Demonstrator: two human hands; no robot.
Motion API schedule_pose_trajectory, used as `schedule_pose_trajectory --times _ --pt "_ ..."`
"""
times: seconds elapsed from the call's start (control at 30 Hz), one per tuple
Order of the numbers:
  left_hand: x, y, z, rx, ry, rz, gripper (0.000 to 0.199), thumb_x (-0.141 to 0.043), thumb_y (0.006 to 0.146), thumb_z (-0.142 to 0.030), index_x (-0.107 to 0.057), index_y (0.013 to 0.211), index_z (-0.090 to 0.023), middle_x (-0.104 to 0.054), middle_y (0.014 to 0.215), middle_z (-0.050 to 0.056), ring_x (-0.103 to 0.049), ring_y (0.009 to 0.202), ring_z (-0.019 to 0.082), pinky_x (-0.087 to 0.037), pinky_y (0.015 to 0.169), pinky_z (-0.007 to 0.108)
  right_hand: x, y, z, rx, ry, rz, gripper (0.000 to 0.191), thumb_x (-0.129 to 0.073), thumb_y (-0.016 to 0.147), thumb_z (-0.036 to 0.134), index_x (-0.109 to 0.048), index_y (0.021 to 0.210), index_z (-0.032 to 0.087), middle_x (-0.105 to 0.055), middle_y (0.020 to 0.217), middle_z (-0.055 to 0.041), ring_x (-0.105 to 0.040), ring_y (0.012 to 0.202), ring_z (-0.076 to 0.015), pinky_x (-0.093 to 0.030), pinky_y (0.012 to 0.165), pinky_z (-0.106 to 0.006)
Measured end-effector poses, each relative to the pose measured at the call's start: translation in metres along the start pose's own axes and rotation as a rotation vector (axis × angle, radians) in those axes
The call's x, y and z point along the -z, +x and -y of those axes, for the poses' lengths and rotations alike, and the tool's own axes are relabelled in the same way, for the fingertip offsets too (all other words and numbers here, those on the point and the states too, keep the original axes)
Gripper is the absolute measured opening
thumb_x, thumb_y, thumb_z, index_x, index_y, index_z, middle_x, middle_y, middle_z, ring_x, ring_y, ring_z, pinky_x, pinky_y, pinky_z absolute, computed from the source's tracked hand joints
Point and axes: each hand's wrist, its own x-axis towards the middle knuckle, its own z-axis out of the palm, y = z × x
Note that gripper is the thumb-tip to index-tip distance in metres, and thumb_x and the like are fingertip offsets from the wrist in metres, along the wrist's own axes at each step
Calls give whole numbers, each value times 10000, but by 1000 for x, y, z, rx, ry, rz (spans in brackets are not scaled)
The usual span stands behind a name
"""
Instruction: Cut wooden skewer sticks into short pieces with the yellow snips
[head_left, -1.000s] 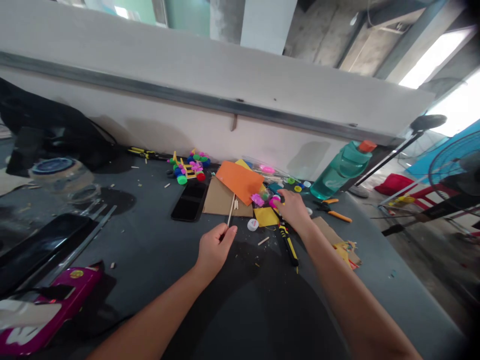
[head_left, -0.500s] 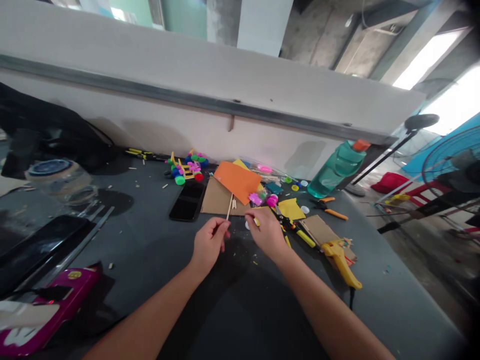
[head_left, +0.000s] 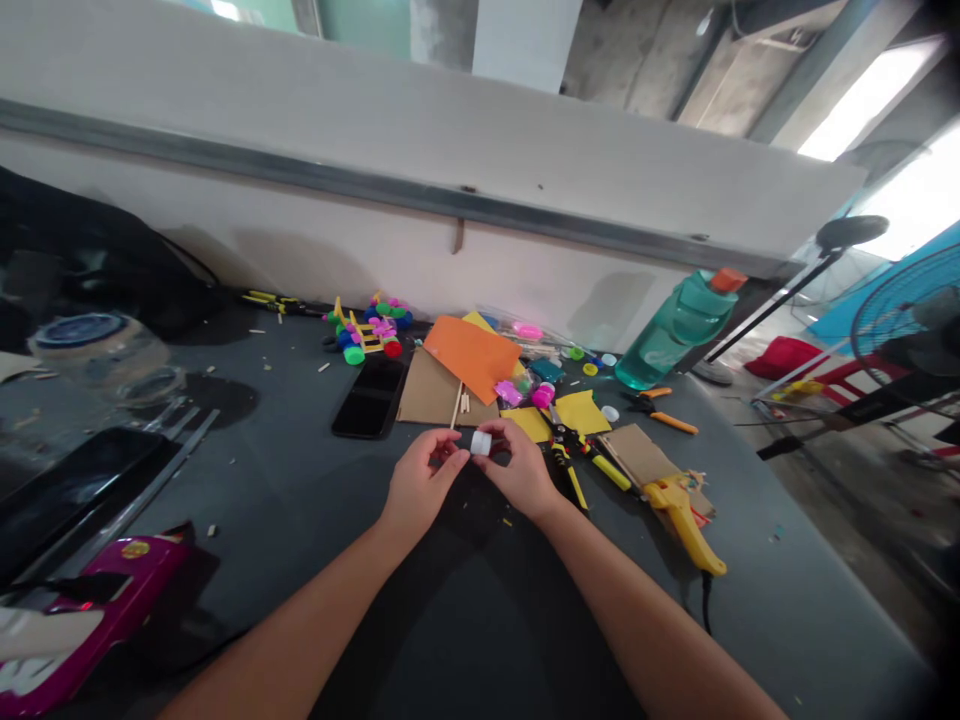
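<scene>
My left hand (head_left: 426,476) pinches the lower end of a thin wooden stick (head_left: 456,405), which points up toward the orange paper (head_left: 471,354). Between the thumb and fingers of my right hand (head_left: 519,470) is a small white cap (head_left: 481,443), close beside my left fingertips. Beyond my hands lies a piece of cardboard (head_left: 424,393) with the orange paper and short sticks on it. A black phone (head_left: 369,398) lies to the left of the cardboard.
Cutters (head_left: 566,460), yellow paper (head_left: 583,412), orange-handled pliers (head_left: 673,423) and a yellow glue gun (head_left: 686,525) lie right. A teal bottle (head_left: 675,330) stands behind. Small colourful wheeled models (head_left: 367,330) sit at the back; a jar (head_left: 105,360) and pink power strip (head_left: 127,590) are left.
My right hand has taken hold of the white cap from the table and lifted it beside my left fingertips. My left hand still holds the stick. The view has shifted slightly.
</scene>
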Motion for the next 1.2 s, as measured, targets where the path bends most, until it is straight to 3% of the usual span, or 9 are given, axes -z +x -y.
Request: schedule_pose_trajectory --times 0.17,0.33,0.5,0.67,0.77,0.97,1.2 --pt "-2 0 1 -48 77 35 288 -615 744 -331 -586 995 -194 -619 922 48 -581 804 166 -480 658 273 -2 -5 9 100 -88 -26 307 -611 707 189 -507 994 215 -568 955 -41 -554 865 -187 -473 769 -323" --pt "-2 -1 1 -90 138 78 282 -641 730 -324 -580 978 -207 -630 927 39 -596 806 176 -492 660 289 -1 -7 13 257 -150 46 358 -584 679 101 -506 1009 215 -546 983 -68 -521 933 -207 -463 808 -352" --pt "0 2 5 -158 238 63 222 -555 804 -289 -577 1016 -226 -636 979 37 -603 861 181 -498 766 324 4 -4 9 240 -117 102 408 -613 694 166 -503 1082 226 -555 1008 -72 -524 937 -210 -466 803 -362" --pt "1 2 8 -299 368 76 267 -543 805 -188 -555 1068 -230 -619 1029 41 -579 921 185 -479 827 349 9 0 1 282 -149 87 249 -571 738 167 -573 983 216 -604 930 -58 -534 917 -204 -438 823 -362" --pt "0 2 8 -351 456 68 311 -567 781 -155 -552 1081 -232 -619 1030 40 -556 959 203 -460 855 377 9 0 -2 303 -169 94 252 -574 729 160 -582 977 207 -609 924 -62 -535 907 -203 -436 814 -354" --pt "0 2 7 -409 544 100 269 -581 763 -125 -581 1015 -218 -625 973 32 -531 954 211 -456 852 387 7 -1 -5 310 -232 135 246 -603 706 165 -595 949 201 -598 920 -67 -530 888 -208 -436 790 -353" --pt "-1 3 8 -449 535 85 354 -572 763 -104 -563 1097 -221 -621 1055 41 -512 1018 219 -439 903 420 8 -1 -9 291 -314 126 260 -612 695 178 -593 954 189 -581 907 -71 -521 893 -218 -429 800 -363"
